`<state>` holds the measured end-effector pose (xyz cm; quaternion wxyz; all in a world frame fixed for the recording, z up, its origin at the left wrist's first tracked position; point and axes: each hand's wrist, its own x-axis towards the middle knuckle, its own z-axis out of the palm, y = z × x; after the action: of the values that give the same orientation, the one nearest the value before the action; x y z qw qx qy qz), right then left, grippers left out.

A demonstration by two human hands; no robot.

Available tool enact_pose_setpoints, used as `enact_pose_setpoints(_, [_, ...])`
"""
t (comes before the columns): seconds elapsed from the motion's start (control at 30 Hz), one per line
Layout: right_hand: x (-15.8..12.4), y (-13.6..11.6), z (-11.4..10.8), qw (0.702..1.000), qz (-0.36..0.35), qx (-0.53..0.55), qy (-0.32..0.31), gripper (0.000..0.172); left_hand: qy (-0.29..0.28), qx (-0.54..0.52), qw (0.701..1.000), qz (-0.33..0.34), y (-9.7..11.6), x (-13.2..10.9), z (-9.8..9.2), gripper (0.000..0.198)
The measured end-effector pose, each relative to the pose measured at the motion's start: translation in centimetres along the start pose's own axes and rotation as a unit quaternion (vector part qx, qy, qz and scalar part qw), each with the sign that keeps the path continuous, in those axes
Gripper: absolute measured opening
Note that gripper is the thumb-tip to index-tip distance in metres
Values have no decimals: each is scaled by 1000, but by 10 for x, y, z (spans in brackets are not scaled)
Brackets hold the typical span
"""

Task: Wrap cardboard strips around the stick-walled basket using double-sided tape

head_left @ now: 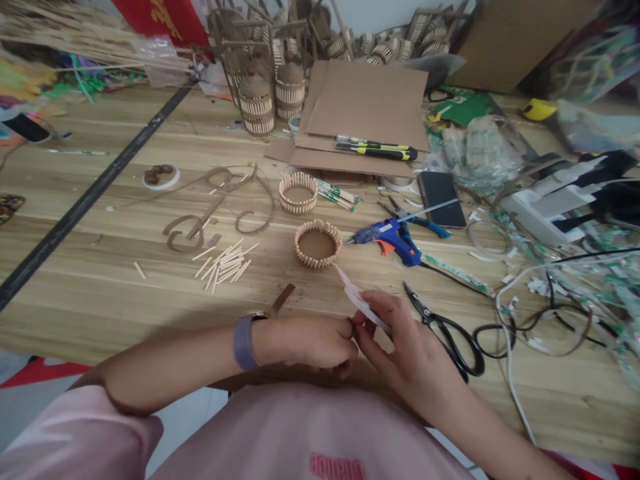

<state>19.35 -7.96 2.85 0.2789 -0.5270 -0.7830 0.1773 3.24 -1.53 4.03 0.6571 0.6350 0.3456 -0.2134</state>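
Note:
My left hand (320, 343) is closed, its fingertips meeting those of the other hand; what it grips is hidden. From behind the left wrist a brown strip (283, 300) sticks out, its other end out of sight. In a pinch, my right hand (400, 340) holds a thin whitish strip (357, 297), which trails up toward a round basket (319, 245) edged with short wooden sticks. A similar basket (298, 193) stands just behind. Black-handled scissors (447, 333) lie beside my right hand. Loose short sticks (226, 265) are heaped left of the baskets.
A blue glue gun (387, 237) and pliers (425, 223) lie right of the baskets, near a dark phone (441, 199). Utility knives (380, 150) rest on cardboard sheets (367, 100). Cables (505, 327) and scraps crowd the right side. Stick-covered barrels (257, 107) stand behind.

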Motion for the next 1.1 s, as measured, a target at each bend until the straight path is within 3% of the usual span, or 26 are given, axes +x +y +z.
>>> enact_pose_setpoints(0.17, [5, -5, -4, 996, -63, -63, 0, 32, -13, 39, 999, 8, 2, 5, -3, 24])
enact_pose_setpoints(0.33, [6, -6, -4, 996, -68, -56, -2, 34, -12, 49, 999, 1, 3, 4, -3, 25])
enact_pose_setpoints(0.47, [4, 0, -4, 998, -40, -44, 1, 28, -35, -6, 999, -15, 2, -2, -3, 9])
enact_pose_setpoints(0.6, [3, 15, -7, 997, 15, -70, 34, 23, -69, -113, 990, -45, 3, -9, -6, 33])
enact_pose_setpoints(0.7, [5, 23, -11, 991, 98, -73, 52, 21, -94, -159, 981, -62, 4, -11, -8, 36])
enact_pose_setpoints(0.83, [9, 15, -13, 975, 196, 102, -27, 25, -106, -195, 973, -57, 1, -7, -8, 29])
enact_pose_setpoints(0.97, [9, 3, -9, 902, 246, 332, -123, 31, -123, -215, 968, -43, -1, -1, -6, 22])
enact_pose_setpoints(1.03, [9, 3, -10, 897, 252, 345, -114, 32, -120, -211, 970, -22, -2, -2, -7, 17])
enact_pose_setpoints(1.1, [9, 6, -14, 918, 254, 295, -69, 34, -77, -200, 977, 15, -5, -9, -7, 8])
